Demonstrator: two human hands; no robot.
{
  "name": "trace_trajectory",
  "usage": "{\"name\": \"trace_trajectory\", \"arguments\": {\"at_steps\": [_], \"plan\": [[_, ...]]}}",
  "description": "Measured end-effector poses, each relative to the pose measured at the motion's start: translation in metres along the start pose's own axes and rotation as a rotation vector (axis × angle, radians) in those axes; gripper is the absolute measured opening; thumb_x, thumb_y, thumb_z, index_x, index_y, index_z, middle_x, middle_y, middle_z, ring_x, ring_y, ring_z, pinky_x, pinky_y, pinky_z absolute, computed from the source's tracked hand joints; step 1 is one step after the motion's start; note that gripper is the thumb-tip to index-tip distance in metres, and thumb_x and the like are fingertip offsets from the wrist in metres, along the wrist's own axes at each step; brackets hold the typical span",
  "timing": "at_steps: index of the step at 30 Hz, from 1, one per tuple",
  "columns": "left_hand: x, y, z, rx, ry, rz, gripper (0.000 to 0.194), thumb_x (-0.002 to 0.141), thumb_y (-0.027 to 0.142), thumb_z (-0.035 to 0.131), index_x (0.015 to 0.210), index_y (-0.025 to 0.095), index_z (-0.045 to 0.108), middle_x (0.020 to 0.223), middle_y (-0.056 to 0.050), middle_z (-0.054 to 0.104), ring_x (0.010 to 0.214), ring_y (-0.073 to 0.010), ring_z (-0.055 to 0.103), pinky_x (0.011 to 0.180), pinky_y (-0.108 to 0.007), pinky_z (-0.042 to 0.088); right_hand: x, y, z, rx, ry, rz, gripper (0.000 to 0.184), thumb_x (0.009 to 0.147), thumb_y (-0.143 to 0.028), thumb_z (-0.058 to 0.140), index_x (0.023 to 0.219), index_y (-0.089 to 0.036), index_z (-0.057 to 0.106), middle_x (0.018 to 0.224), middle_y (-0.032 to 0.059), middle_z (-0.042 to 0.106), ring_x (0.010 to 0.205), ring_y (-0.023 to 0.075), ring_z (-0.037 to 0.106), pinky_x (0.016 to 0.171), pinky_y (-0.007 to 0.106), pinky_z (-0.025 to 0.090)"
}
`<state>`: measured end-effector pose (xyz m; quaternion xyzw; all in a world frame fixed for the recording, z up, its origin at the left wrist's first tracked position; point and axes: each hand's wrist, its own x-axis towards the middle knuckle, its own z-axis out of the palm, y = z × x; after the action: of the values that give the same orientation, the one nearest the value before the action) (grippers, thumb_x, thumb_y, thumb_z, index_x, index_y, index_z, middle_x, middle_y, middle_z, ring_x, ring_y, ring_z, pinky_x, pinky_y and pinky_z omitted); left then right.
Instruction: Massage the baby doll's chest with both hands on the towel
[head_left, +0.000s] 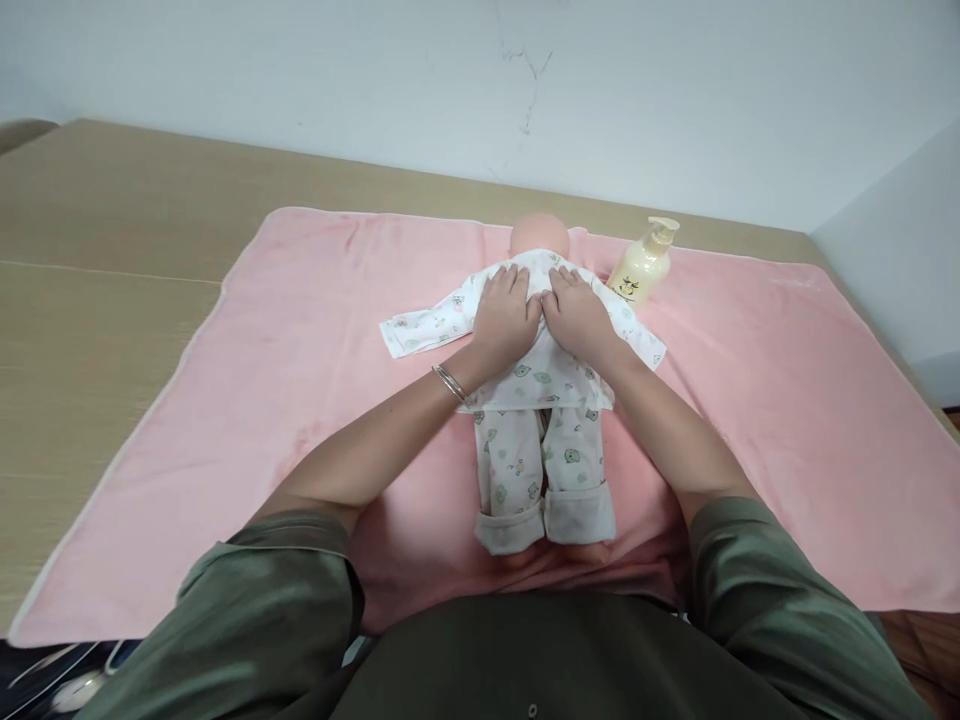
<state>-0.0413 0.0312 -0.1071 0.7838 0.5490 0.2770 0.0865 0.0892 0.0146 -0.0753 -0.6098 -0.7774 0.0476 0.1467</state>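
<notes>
Fingers [496,282] extended, close together, laid flat

Left hand [504,320] and right hand [581,315] lie side by side on a white, green-printed cloth top [536,385], thumbs nearly meeting. Forearms [367,435] slant inward; silver bangles [450,383] at left wrist. Top covers a smooth, round-headed pinkish doll [540,235] lying on a pink, pale-edged fabric blanket [810,420], head away. Cream-yellow pump bottle [643,266] beside one sleeve [646,340].

One left hand [508,318], one right hand [581,315], one doll [540,234], one shirt [536,380] with two sleeves [431,328], one pair of trousers [572,458] with two cuffs [511,530], one bottle [641,268], one blanket [795,430], one counter [97,350].
</notes>
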Motion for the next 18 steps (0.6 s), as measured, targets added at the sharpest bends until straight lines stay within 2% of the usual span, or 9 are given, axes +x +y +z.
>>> {"name": "trace_trajectory", "arguments": {"at_steps": [2,5,10,14,18], "plan": [[-0.004,0.001,0.002,0.0,0.042,0.029,0.054,0.097,0.031,0.031,0.138,0.002,0.047,0.148,-0.024,0.05,0.142,-0.0334,0.042,0.121,-0.051,0.03,0.005,0.006,0.004,0.032,0.006,0.031,0.056,0.096,-0.024,0.03,0.146,-0.001,0.039,0.156,0.0209,0.04,0.147,0.0368,0.033,0.121,0.057,0.025],[-0.009,0.004,0.004,0.001,0.082,0.042,0.052,0.097,0.032,0.03,0.137,0.003,0.049,0.146,-0.024,0.052,0.14,-0.0327,0.045,0.12,-0.051,0.033,0.009,0.01,0.005,0.045,0.01,0.03,0.058,0.095,-0.025,0.029,0.147,0.0,0.039,0.156,0.0212,0.04,0.148,0.0373,0.032,0.122,0.059,0.022],[-0.011,0.01,-0.001,0.041,0.059,-0.021,0.054,0.097,0.031,0.031,0.137,0.0,0.048,0.146,-0.026,0.051,0.14,-0.0356,0.045,0.117,-0.052,0.035,0.007,0.008,-0.002,0.045,-0.018,-0.007,0.059,0.094,-0.027,0.033,0.146,0.001,0.04,0.155,0.0213,0.041,0.146,0.0352,0.036,0.122,0.056,0.026],[0.0,0.0,-0.007,-0.004,-0.003,-0.007,0.053,0.094,0.033,0.038,0.138,0.004,0.05,0.147,-0.022,0.051,0.14,-0.0325,0.045,0.12,-0.049,0.033,-0.004,-0.004,-0.003,-0.028,0.039,-0.031,0.054,0.095,-0.021,0.028,0.137,0.007,0.049,0.143,0.0267,0.054,0.138,0.0338,0.048,0.117,0.051,0.035],[0.006,-0.004,-0.012,-0.016,-0.049,-0.025,0.053,0.094,0.034,0.038,0.137,0.006,0.051,0.147,-0.019,0.053,0.138,-0.0306,0.049,0.119,-0.046,0.036,-0.011,-0.011,0.0,-0.058,0.085,-0.063,0.052,0.095,-0.018,0.027,0.132,0.007,0.053,0.139,0.0271,0.058,0.136,0.0324,0.051,0.118,0.048,0.035]]}}
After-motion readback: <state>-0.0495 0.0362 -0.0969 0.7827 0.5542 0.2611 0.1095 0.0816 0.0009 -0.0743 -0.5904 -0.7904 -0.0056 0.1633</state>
